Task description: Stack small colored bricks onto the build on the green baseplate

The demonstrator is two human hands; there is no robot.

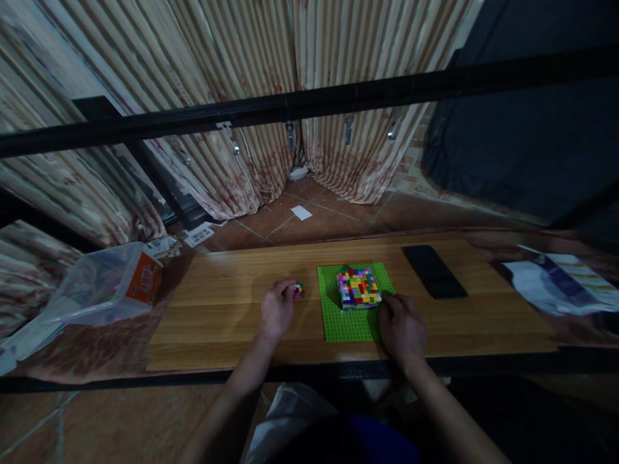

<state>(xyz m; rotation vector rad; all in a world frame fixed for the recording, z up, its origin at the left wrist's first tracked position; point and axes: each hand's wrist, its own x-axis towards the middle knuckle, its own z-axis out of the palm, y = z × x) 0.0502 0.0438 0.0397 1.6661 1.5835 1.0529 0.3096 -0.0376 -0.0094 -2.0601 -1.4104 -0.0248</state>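
A block of many-coloured toy building bricks (358,287) stands on a green studded baseplate (338,328) on the wooden board. My right hand (402,327) is at the block's near right corner, over the baseplate's right edge, with its fingers curled in. Whether anything sits between those fingertips is hidden. Left of the baseplate lies a small cluster of loose bricks (300,290) in pink, green and other colours. My left hand (277,310) touches the cluster's left side, thumb and fingers pinched together. Any brick in that pinch is too small to make out.
A black phone (434,271) lies on the wooden board (217,290), right of the baseplate. A clear plastic tub (104,277) with an orange label stands at the left. Plastic packaging (561,280) lies at the right. A black rail (314,106) crosses before striped curtains (232,58).
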